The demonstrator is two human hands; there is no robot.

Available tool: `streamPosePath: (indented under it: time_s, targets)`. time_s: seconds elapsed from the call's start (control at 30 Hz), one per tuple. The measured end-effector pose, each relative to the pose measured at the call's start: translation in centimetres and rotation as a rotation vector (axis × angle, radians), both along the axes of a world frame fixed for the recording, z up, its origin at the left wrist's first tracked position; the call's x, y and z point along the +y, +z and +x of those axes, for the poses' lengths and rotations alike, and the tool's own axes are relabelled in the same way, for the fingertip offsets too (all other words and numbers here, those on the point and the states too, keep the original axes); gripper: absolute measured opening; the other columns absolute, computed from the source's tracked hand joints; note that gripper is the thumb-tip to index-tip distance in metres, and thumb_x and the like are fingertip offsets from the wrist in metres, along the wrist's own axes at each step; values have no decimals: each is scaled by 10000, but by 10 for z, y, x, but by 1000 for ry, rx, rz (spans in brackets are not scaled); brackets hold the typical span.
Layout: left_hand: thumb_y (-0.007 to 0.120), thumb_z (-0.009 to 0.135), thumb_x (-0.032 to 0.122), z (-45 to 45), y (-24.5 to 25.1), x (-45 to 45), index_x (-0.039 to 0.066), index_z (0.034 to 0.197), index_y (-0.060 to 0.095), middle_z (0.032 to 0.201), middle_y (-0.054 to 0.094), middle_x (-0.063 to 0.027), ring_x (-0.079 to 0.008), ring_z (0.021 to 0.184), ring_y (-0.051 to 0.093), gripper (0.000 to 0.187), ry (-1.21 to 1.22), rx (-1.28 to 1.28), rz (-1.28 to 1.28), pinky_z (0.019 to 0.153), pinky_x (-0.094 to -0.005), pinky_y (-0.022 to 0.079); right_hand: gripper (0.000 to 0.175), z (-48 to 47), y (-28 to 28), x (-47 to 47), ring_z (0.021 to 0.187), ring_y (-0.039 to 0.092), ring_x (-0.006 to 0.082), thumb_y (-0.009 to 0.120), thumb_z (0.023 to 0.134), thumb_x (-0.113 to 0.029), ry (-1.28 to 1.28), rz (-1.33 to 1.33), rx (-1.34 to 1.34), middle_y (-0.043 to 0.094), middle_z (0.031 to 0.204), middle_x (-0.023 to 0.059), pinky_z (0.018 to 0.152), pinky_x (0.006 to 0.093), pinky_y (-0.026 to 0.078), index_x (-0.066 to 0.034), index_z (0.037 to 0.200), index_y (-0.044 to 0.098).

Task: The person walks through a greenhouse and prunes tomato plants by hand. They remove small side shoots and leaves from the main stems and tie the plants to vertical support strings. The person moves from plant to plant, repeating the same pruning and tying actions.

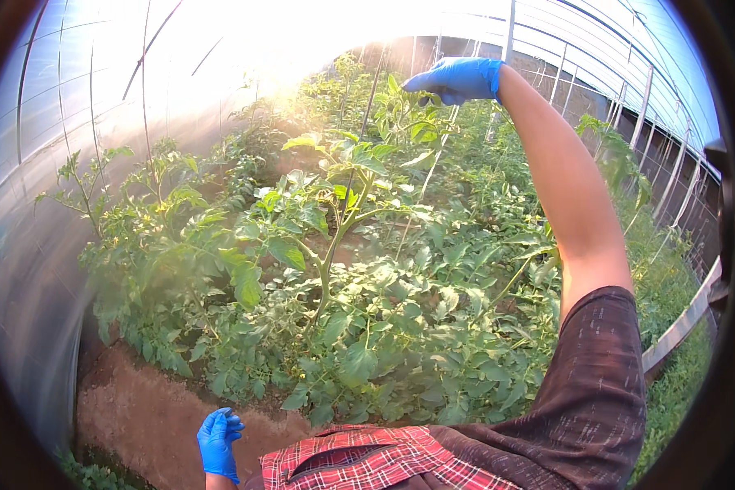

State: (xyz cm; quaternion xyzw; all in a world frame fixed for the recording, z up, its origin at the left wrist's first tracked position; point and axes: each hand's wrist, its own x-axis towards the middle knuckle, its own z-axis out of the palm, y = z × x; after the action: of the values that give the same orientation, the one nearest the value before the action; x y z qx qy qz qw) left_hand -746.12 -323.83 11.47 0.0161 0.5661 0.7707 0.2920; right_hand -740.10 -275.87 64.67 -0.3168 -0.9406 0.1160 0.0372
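Note:
My right hand (pixel 456 81), in a blue disposable glove, is stretched far out at the upper right, at the leafy top of a tomato plant (pixel 425 131). Its fingertips are partly lost among the leaves, so I cannot tell whether they grip a stem. Low at the left, my left hand (pixel 219 442) wears a matching blue glove. Its thumb and fingers are bent together over bare soil, and whether something small is between them is unclear. A tomato plant with a thick green stem (pixel 324 275) stands between the two hands, beside a thin dark upright string or rod.
Dense tomato plants (pixel 404 318) fill the bed ahead. Plastic film (pixel 30 294) slopes down on the left. Reddish soil (pixel 141 410) lies in front of me. Pale posts (pixel 643 107) and strings rise at the right before a dark wall, and a pale slanted bar (pixel 680 324) is near my right side.

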Motion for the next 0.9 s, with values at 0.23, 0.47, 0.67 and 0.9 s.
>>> streamPosePath:
  time_s: [0.23,0.47,0.67,0.9]
  targets:
    - [582,939,200,-8,-7,5,49,1072,640,844,681,-53,-145,705,647,210,26,-6,8,585,-246,486,219,-2,-5,4,562,469,65,704,804,-276,184,-132,3,603,681,-16,499,231,365,-59,833,724]
    - [583,939,189,-1,-5,20,42,1087,636,853,682,-57,-147,711,649,215,34,13,46,597,-249,492,131,-8,-2,3,596,458,49,677,781,-223,296,58,-148,519,638,-49,524,225,370,-96,758,697]
    - [585,937,181,13,-1,29,38,1099,632,864,682,-58,-146,723,650,221,44,26,36,606,-251,494,136,-8,-15,-7,592,476,62,662,763,-227,269,221,-40,537,642,-35,559,245,414,-102,725,698]
    - [577,939,175,22,11,36,37,1105,629,880,686,-60,-146,734,651,223,102,20,51,604,-248,489,168,-20,-8,-10,706,599,196,689,665,-203,339,491,-156,664,754,75,662,332,486,-72,769,711]
